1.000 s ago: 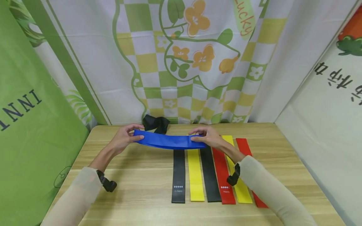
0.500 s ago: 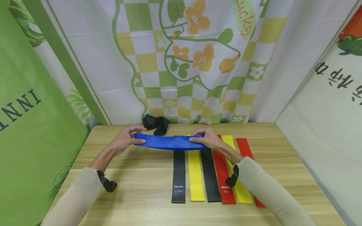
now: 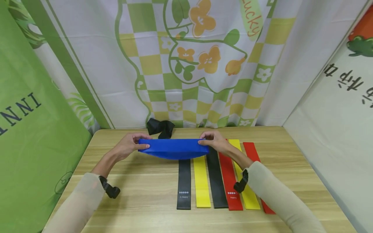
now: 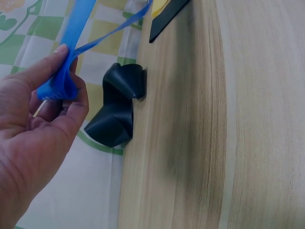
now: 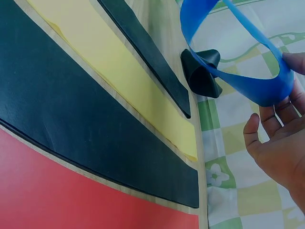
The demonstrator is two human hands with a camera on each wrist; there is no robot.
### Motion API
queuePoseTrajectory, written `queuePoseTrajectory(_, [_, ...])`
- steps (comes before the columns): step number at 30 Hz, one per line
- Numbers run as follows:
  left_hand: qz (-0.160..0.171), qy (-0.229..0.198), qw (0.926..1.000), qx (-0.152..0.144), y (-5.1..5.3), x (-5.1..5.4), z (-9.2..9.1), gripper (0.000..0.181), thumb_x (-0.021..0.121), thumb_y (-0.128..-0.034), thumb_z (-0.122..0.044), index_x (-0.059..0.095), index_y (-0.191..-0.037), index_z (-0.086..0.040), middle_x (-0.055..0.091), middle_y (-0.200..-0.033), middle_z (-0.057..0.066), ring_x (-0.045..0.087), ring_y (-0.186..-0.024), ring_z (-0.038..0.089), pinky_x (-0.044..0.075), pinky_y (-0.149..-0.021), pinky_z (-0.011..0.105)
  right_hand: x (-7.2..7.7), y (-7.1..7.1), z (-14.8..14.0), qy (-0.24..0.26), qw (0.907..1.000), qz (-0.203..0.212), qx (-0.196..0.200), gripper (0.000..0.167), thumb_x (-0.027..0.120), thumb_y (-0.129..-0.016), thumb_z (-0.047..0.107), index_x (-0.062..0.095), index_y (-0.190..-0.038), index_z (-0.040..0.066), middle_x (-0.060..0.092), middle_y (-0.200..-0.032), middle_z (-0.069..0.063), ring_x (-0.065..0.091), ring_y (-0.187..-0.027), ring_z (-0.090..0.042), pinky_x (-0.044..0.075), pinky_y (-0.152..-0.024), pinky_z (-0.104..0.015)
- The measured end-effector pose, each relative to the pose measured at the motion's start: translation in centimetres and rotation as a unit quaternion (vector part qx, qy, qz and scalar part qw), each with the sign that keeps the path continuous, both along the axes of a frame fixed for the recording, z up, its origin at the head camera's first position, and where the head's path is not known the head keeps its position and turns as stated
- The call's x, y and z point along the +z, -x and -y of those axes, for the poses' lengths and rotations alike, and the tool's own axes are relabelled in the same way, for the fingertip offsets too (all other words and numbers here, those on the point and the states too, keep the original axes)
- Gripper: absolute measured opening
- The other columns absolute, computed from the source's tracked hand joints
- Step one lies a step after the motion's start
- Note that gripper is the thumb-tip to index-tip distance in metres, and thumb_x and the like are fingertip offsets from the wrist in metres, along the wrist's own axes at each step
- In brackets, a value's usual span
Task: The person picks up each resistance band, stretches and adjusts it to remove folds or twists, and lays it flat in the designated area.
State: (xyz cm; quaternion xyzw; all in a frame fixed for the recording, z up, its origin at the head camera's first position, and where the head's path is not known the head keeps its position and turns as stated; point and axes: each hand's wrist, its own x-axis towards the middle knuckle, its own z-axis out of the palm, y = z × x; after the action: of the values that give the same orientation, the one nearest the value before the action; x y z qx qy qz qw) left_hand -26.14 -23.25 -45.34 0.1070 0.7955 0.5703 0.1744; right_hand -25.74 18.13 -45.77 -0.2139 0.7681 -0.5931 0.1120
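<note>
A blue resistance loop band point(image 3: 173, 146) hangs between my two hands above the table, its lower layer sagging in the middle. My left hand point(image 3: 128, 145) pinches its left end between thumb and fingers; in the left wrist view that end point(image 4: 64, 83) folds into a small loop. With thumb and fingers, my right hand point(image 3: 214, 141) pinches the other end. The right wrist view shows the blue band point(image 5: 259, 88) as an opened loop. Below lie flat bands: black point(image 3: 184, 184), yellow point(image 3: 202, 184), another black point(image 3: 217, 184), red point(image 3: 231, 184), and further yellow and red ones partly under my right arm.
A crumpled black band point(image 3: 161, 127) lies at the table's back edge, beyond the blue band. The wooden table point(image 3: 140, 194) meets a patterned curtain point(image 3: 180, 97) at the back. A green cloth point(image 3: 38, 145) hangs at the left and a white one point(image 3: 335, 129) at the right.
The blue band's lower layer sags further down in the middle, parting from the upper one. My left hand is slightly lower than a second ago. The flat bands lie unmoved.
</note>
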Motion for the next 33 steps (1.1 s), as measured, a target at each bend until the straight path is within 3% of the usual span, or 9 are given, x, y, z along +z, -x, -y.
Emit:
queuePoseTrajectory(6, [0.005,0.02,0.9998,0.003,-0.1,0.0,0.3,0.044,0.079,-0.0969,-0.014,0.067,-0.137,-0.001,0.064,-0.136,0.019,0.063,-0.104,0.021,0.056,-0.084,0.024,0.3,0.0,-0.5,0.012,0.9999,-0.006,0.002,0.012,0.068,-0.099,0.007,0.069,-0.098,-0.005,0.062,-0.095,-0.007,0.057,-0.086,-0.021,0.05,-0.083,-0.031])
queuePoseTrajectory(12, [-0.009,0.026,0.9996,0.003,-0.1,-0.1,0.5,0.042,0.078,-0.0982,-0.018,0.068,-0.136,-0.002,0.06,-0.142,0.018,0.059,-0.109,0.024,0.053,-0.09,0.028,0.3,0.2,-0.9,0.018,0.9992,-0.035,0.004,0.011,0.066,-0.1,0.005,0.066,-0.095,-0.005,0.06,-0.12,-0.028,0.053,-0.116,-0.034,0.049,-0.096,-0.037])
queuePoseTrajectory(16, [0.004,0.007,0.9999,0.011,-0.1,-0.3,0.4,0.038,0.076,-0.0998,-0.014,0.067,-0.134,-0.001,0.058,-0.141,0.019,0.061,-0.109,0.025,0.056,-0.094,0.037,0.4,0.3,-1.0,0.021,0.9983,-0.052,0.012,0.011,0.066,-0.101,0.005,0.067,-0.095,-0.004,0.059,-0.125,-0.033,0.052,-0.122,-0.04,0.049,-0.097,-0.037])
queuePoseTrajectory(19, [0.018,-0.01,0.9996,0.017,-0.1,-0.2,0.2,0.036,0.073,-0.1017,-0.011,0.065,-0.134,0.001,0.055,-0.14,0.021,0.062,-0.106,0.027,0.058,-0.092,0.039,0.4,0.3,-1.1,0.019,0.9983,-0.054,0.013,0.011,0.065,-0.101,0.005,0.067,-0.096,-0.005,0.06,-0.125,-0.032,0.057,-0.114,-0.036,0.054,-0.091,-0.035])
queuePoseTrajectory(25, [0.028,-0.031,0.9989,0.02,-0.2,0.1,-0.1,0.033,0.07,-0.1015,-0.004,0.064,-0.133,0.003,0.054,-0.14,0.024,0.067,-0.107,0.027,0.061,-0.085,0.031,0.3,0.3,-1.3,0.018,0.9991,-0.039,-0.001,0.011,0.064,-0.102,0.003,0.067,-0.101,-0.007,0.061,-0.122,-0.031,0.065,-0.093,-0.021,0.06,-0.083,-0.034])
queuePoseTrajectory(33, [0.025,-0.044,0.9986,0.013,-0.2,0.0,0.1,0.045,0.075,-0.0965,0.001,0.06,-0.138,0.006,0.049,-0.142,0.023,0.068,-0.103,0.021,0.062,-0.083,0.028,0.3,0.4,-1.7,0.005,0.9992,-0.031,-0.024,0.01,0.068,-0.101,0.002,0.069,-0.104,-0.007,0.066,-0.094,-0.011,0.065,-0.08,-0.015,0.059,-0.078,-0.023])
